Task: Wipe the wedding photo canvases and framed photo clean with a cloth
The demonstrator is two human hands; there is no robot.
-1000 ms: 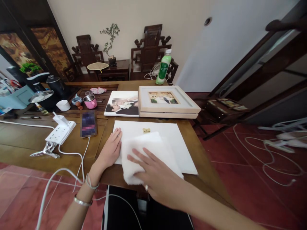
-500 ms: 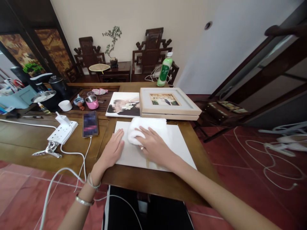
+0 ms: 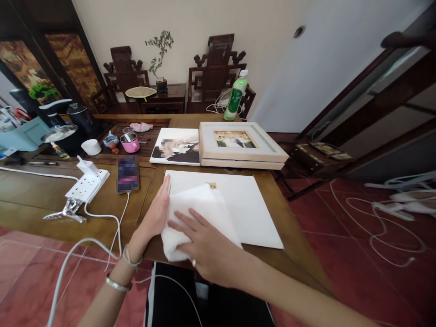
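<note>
A white board [image 3: 245, 204] lies flat on the wooden table [image 3: 47, 200], with a small gold hanger [image 3: 212, 185] near its far edge. My right hand [image 3: 200, 243] presses flat, fingers spread, on a white cloth [image 3: 194, 209] over the board's near left corner. My left hand [image 3: 157, 215] rests flat along the board's left edge, fingers together and stretched out, partly under the cloth's edge.
Behind the board lie an unframed photo print [image 3: 175, 146] and a stacked wooden picture frame [image 3: 238, 145]. A phone [image 3: 127, 174], power strip [image 3: 86, 186] and cables sit to the left. A green bottle [image 3: 235, 96], pink cup [image 3: 130, 143], tea tray and carved chairs stand further back.
My right hand has dragged the cloth from the board's far edge back to its near left corner, uncovering the gold hanger. My left hand has stayed at the board's left edge.
</note>
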